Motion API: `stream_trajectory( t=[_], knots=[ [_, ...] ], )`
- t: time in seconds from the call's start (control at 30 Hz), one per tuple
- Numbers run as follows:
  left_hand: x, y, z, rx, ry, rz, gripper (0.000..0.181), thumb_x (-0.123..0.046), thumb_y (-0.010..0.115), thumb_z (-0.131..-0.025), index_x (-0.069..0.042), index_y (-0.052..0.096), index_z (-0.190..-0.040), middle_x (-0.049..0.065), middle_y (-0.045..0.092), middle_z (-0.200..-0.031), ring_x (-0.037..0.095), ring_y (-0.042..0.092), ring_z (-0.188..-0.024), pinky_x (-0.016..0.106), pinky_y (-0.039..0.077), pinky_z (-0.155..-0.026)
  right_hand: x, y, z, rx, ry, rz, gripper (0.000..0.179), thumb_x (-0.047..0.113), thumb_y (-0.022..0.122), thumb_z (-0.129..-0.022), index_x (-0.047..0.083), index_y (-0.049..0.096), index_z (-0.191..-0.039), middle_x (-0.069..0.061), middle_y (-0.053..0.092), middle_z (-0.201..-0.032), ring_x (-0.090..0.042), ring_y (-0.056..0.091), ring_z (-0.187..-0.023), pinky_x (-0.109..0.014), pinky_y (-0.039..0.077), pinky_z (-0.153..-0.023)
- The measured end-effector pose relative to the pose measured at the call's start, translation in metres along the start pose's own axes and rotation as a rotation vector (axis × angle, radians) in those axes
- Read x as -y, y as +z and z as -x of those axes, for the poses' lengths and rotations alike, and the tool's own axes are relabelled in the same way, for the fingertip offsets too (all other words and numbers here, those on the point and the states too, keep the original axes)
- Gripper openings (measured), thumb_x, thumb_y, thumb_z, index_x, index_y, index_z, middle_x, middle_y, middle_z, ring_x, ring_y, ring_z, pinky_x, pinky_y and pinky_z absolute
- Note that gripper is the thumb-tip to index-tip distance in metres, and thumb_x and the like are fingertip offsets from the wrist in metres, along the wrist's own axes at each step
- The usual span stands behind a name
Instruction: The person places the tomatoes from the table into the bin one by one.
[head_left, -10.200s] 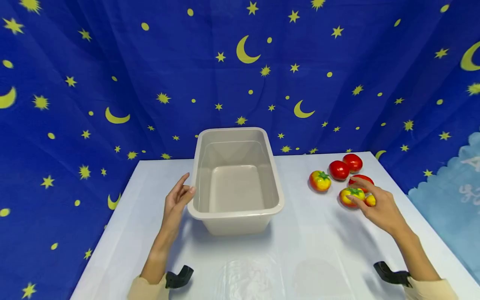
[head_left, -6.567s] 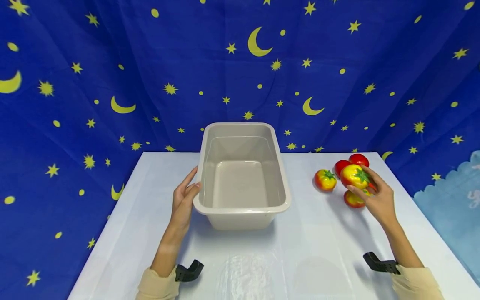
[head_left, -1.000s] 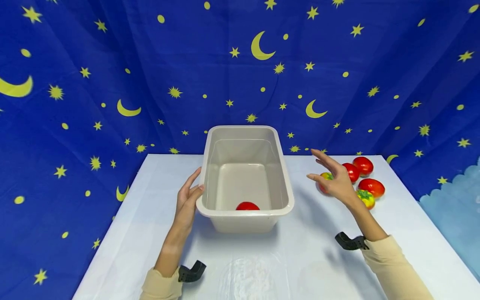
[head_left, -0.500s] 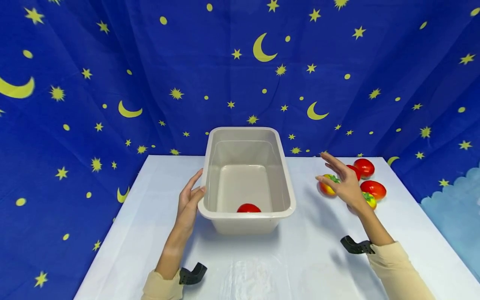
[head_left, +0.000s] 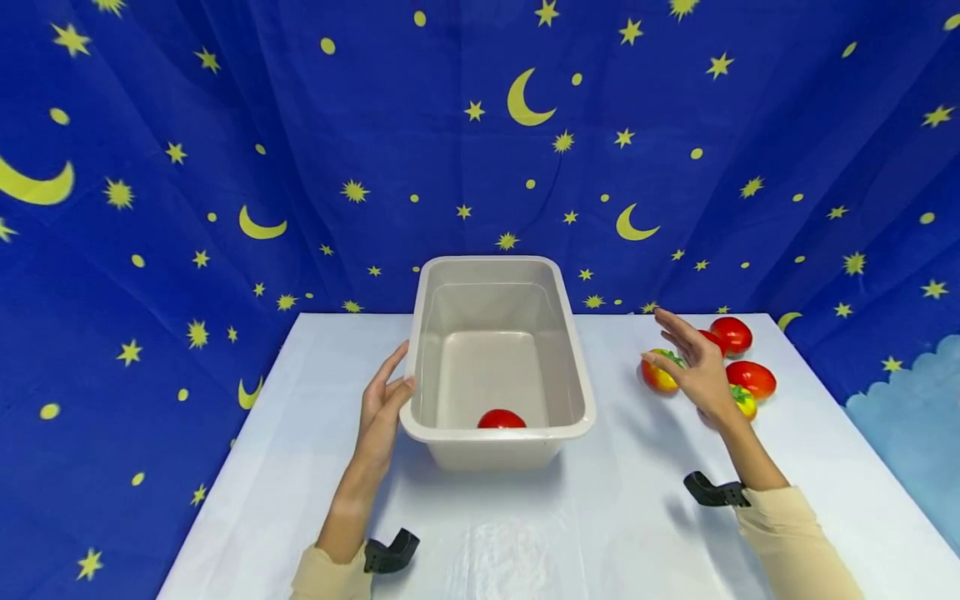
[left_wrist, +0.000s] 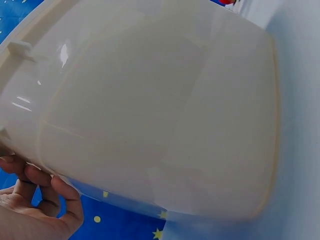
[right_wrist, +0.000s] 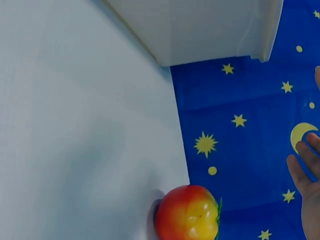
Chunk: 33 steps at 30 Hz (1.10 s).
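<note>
A deep grey plastic tub [head_left: 497,454] stands mid-table, with a red tomato [head_left: 502,419] inside near its front wall. At the tub's left rim, my left hand [head_left: 381,412] grips the edge; its curled fingers [left_wrist: 69,192] show against the tub's outer wall in the left wrist view. My right hand [head_left: 701,375], fingers spread and nothing held, hovers close to a red-and-yellow tomato [head_left: 657,375] with a green leafy top. Beyond it lie more: a red one [head_left: 733,335], an oblong red one [head_left: 752,380] and another yellow-red one [head_left: 744,402], partly hidden by my wrist.
The white table [head_left: 247,467] runs back to a blue curtain [head_left: 352,125] printed with yellow stars and moons. A light blue cloth [head_left: 907,417] hangs at the far right. Each wrist wears a black camera mount [head_left: 392,552].
Several seconds ago my right hand lifted a yellow-red tomato from the group. A red tomato now shows in the tub. Lately the right hand, holding nothing, has moved right toward the nearest tomato.
</note>
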<state>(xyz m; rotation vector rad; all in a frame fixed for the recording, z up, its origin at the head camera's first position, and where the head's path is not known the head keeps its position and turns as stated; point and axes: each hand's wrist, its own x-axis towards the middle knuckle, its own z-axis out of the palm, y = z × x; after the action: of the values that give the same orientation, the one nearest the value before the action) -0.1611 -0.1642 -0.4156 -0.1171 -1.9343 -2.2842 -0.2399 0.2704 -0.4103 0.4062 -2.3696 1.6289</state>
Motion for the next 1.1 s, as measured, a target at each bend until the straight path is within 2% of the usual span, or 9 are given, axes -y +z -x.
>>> stream_trajectory(
  t=[0.2,0.27,0.5,0.7,0.83,0.93,1.1],
  knots=[
    [0.004,0.000,0.001,-0.001,0.005,-0.004,0.053,-0.008,0.049,-0.098,-0.014,0.040,-0.149,-0.010,0.074,-0.103,0.014,0.070,-0.095,0.027,0.054,-0.083,-0.009,-0.003,0.004,-0.030,0.062,0.011,0.066,0.009,0.070,-0.089,0.011,0.041,-0.148,-0.001,0.046,-0.151,-0.008,0.045,-0.133,-0.034,0.030,-0.116],
    [0.005,-0.001,0.002,-0.004,0.001,-0.006,0.053,-0.007,0.049,-0.097,-0.014,0.040,-0.149,-0.010,0.074,-0.102,0.014,0.070,-0.094,0.027,0.054,-0.083,-0.011,-0.004,0.005,-0.034,0.083,0.011,0.065,0.011,0.070,-0.089,0.012,0.042,-0.148,-0.002,0.046,-0.151,-0.007,0.045,-0.133,-0.037,0.028,-0.117],
    [0.005,0.000,0.002,-0.003,0.009,-0.006,0.052,-0.009,0.050,-0.098,-0.015,0.040,-0.149,-0.009,0.074,-0.102,0.014,0.070,-0.093,0.027,0.054,-0.083,-0.021,-0.006,0.001,-0.055,0.075,0.009,0.065,0.010,0.069,-0.090,0.010,0.041,-0.148,-0.005,0.045,-0.151,-0.021,0.041,-0.139,-0.033,0.030,-0.116],
    [0.004,0.000,0.001,-0.006,0.003,-0.009,0.053,-0.007,0.049,-0.097,-0.014,0.040,-0.149,-0.010,0.074,-0.101,0.015,0.070,-0.094,0.027,0.054,-0.083,-0.035,-0.007,0.004,-0.080,0.115,0.017,0.066,0.008,0.070,-0.089,0.004,0.040,-0.148,-0.007,0.045,-0.150,-0.021,0.042,-0.139,-0.028,0.032,-0.113],
    [0.003,-0.001,0.001,-0.001,0.001,-0.012,0.053,-0.008,0.049,-0.097,-0.014,0.040,-0.149,-0.010,0.074,-0.103,0.015,0.070,-0.097,0.027,0.053,-0.086,-0.044,-0.009,0.006,-0.089,0.128,0.073,0.067,0.011,0.071,-0.089,0.005,0.040,-0.148,-0.013,0.045,-0.150,-0.023,0.043,-0.138,-0.025,0.035,-0.111],
    [0.002,-0.001,0.002,0.005,-0.005,-0.014,0.053,-0.008,0.049,-0.098,-0.013,0.039,-0.149,-0.010,0.074,-0.103,0.015,0.070,-0.097,0.027,0.053,-0.086,-0.048,-0.009,0.007,-0.087,0.142,0.129,0.068,0.015,0.071,-0.089,0.008,0.040,-0.149,-0.017,0.043,-0.151,-0.027,0.042,-0.139,-0.030,0.034,-0.111],
    [0.002,-0.001,0.002,0.007,-0.007,-0.017,0.053,-0.009,0.050,-0.098,-0.015,0.039,-0.149,-0.010,0.074,-0.103,0.014,0.070,-0.097,0.028,0.053,-0.086,-0.057,-0.009,0.004,-0.093,0.138,0.136,0.067,0.013,0.072,-0.089,0.006,0.041,-0.148,-0.021,0.042,-0.150,-0.036,0.040,-0.138,-0.039,0.032,-0.114]
  ],
)
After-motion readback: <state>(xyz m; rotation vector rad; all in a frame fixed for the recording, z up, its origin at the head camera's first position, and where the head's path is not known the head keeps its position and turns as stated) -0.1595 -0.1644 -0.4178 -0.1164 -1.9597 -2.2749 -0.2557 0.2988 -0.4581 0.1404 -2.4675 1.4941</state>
